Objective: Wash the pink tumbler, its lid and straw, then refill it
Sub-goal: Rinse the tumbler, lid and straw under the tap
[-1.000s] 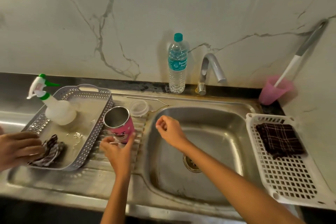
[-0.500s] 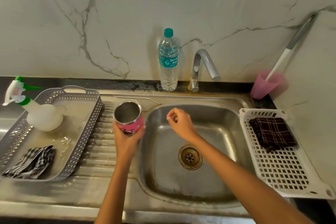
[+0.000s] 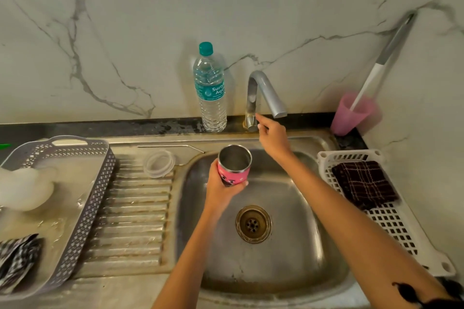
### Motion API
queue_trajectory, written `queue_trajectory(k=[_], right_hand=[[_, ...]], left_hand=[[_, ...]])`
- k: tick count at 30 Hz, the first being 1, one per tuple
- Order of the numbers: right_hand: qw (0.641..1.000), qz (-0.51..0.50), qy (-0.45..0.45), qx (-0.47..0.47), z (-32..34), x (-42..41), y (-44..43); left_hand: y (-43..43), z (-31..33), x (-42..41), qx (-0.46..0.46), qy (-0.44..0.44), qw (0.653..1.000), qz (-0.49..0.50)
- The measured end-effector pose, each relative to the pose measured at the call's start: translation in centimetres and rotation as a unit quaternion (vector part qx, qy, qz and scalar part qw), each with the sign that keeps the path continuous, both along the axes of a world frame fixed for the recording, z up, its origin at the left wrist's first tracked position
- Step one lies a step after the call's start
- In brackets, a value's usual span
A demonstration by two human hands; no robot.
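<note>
My left hand [image 3: 221, 187] grips the pink tumbler [image 3: 233, 167] upright over the left part of the steel sink basin [image 3: 288, 253]; its steel inside looks empty. My right hand [image 3: 272, 134] reaches to the base of the grey tap [image 3: 261, 93], fingertips at the tap's lower stem; whether they pinch it is unclear. The clear lid [image 3: 159, 163] lies on the ribbed drainboard [image 3: 133, 218]. Behind the lid, the metal straw [image 3: 170, 146] lies along the back edge of the sink top.
A water bottle [image 3: 211, 88] stands left of the tap. A grey tray [image 3: 75, 208] at left holds a white spray bottle [image 3: 22, 190] and a checked cloth [image 3: 17, 258]. A white basket [image 3: 391, 228] with a dark cloth [image 3: 364, 184] sits right. A pink cup [image 3: 351, 114] holds a brush.
My left hand lifted the tumbler off the drainboard and carried it right, over the basin. My right hand rose from above the basin to the tap base. Another person's hand at the left tray is gone.
</note>
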State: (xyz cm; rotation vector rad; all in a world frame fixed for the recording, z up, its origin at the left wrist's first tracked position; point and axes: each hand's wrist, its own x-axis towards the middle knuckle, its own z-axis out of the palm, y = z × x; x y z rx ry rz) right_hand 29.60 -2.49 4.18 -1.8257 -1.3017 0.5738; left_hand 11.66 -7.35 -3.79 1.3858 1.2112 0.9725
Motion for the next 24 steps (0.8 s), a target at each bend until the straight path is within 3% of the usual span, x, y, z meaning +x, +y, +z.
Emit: queue_trajectory(k=[14,18,21,22,24], right_hand=[[0.988,0.13,0.01,-0.08,0.2,-1.0,-1.1],[0.976,0.167,-0.139,-0.005,-0.3,-1.7,-5.8],[0.938,0.215,-0.267,-0.039,-1.8,-1.7,-7.7],[0.941,0.202,-0.26,-0.076,-2.1,-1.8,-7.7],[0.962,0.158,-0.163,-0.154,-2.2,-2.3,-7.1]], left_hand=[[2.0,-2.2,2.1,0.005,0.021,0.999,-0.05],[2.1,-2.3,2.5,0.015,0.033,0.997,-0.067],[1.8,-2.3,3.1,0.054,0.055,0.993,-0.088],[1.7,-2.5,3.4,0.068,0.073,0.99,-0.096],[1.5,-2.9,3.8,0.075,0.106,0.986,-0.101]])
